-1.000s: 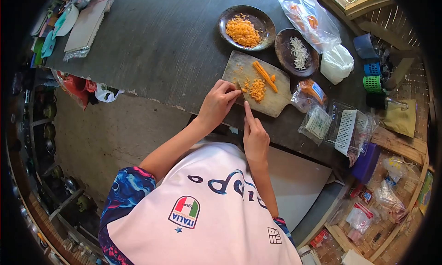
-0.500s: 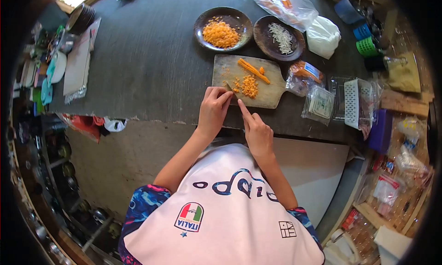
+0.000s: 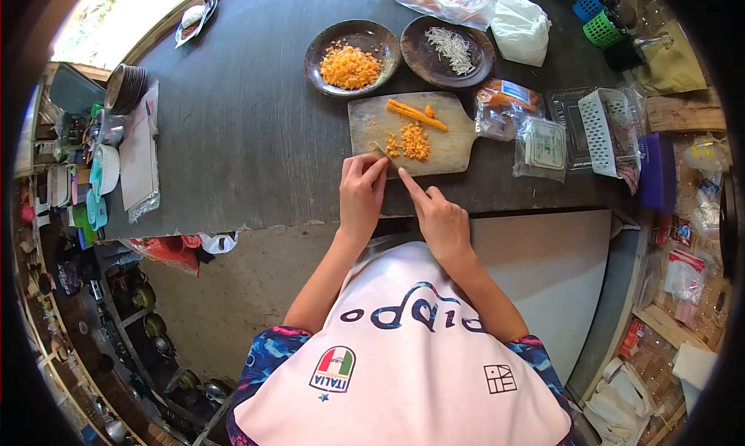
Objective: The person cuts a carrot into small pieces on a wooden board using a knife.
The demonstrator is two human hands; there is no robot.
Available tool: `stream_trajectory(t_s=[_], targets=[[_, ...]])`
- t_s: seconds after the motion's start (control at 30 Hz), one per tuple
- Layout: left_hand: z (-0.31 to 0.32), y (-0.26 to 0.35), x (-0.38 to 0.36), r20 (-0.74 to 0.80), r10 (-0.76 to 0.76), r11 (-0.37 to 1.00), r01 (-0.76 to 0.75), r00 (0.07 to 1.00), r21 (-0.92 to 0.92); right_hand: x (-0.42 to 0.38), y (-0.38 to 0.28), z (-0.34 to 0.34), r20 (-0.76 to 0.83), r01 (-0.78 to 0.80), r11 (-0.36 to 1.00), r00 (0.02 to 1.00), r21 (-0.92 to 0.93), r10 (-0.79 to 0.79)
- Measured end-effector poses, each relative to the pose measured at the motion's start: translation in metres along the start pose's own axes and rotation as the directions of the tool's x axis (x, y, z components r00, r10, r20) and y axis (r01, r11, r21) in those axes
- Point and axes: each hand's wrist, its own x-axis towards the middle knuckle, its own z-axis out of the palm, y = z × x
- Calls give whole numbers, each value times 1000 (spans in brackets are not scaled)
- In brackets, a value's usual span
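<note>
My right hand [image 3: 445,225] is closed around a small knife [image 3: 386,154], its index finger stretched along the tool; the handle is hidden in the palm. The fingers of my left hand [image 3: 362,194] are pinched together at the blade, over the near edge of the wooden cutting board [image 3: 454,156]. Finely diced carrot [image 3: 415,141] lies in a small heap on the board just beyond the blade. Behind the heap rest long carrot sticks [image 3: 417,115] and a short carrot piece [image 3: 429,111].
Behind the board stand a dark plate [image 3: 312,67] of diced carrot and another dark plate [image 3: 486,58] of white shreds. To the right are bagged food [image 3: 508,97], a plastic packet [image 3: 541,147] and a white perforated basket [image 3: 601,132]. A white bag [image 3: 521,31] sits farther back.
The view has shifted, so the table items appear slightly higher and to the left. Both hands stay at the knife over the board's near edge, with little change in grip.
</note>
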Motion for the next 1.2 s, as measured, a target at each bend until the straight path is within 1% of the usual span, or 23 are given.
stream_trajectory(t_s=[0.17, 0.33, 0.47, 0.63, 0.73, 0.83, 0.93, 1.03, 1.2], targets=[[1, -2, -2, -6, 24, 999, -24, 1000, 28, -16, 1, -9, 26, -17, 1000, 1000, -22, 17], [1, -1, -2, 10, 25, 999, -26, 1000, 26, 1, 2, 11, -19, 4, 1000, 1000, 11, -4], [-1, 1, -1, 7, 21, 999, -21, 1000, 27, 2, -2, -3, 12, -12, 1000, 1000, 8, 11], [2, 1, -3, 0, 25, 999, -25, 1000, 23, -18, 0, -17, 68, -28, 999, 997, -41, 31], [0, 3, -2, 15, 22, 999, -22, 1000, 39, -10, 2, 0, 25, -19, 1000, 999, -14, 20], [-2, 4, -1, 23, 5, 1000, -5, 1000, 19, 2, 0, 9, 16, -19, 1000, 1000, 17, 19], [0, 0, -2, -5, 4, 1000, -4, 1000, 21, -2, 0, -1, 11, -13, 1000, 1000, 29, 12], [-1, 1, -2, -1, 14, 999, -14, 1000, 32, -14, 0, -8, 53, -25, 999, 998, -25, 27], [-3, 7, 0, 28, 4, 999, -5, 1000, 38, -3, 2, 7, 15, -18, 999, 1000, 34, 17]])
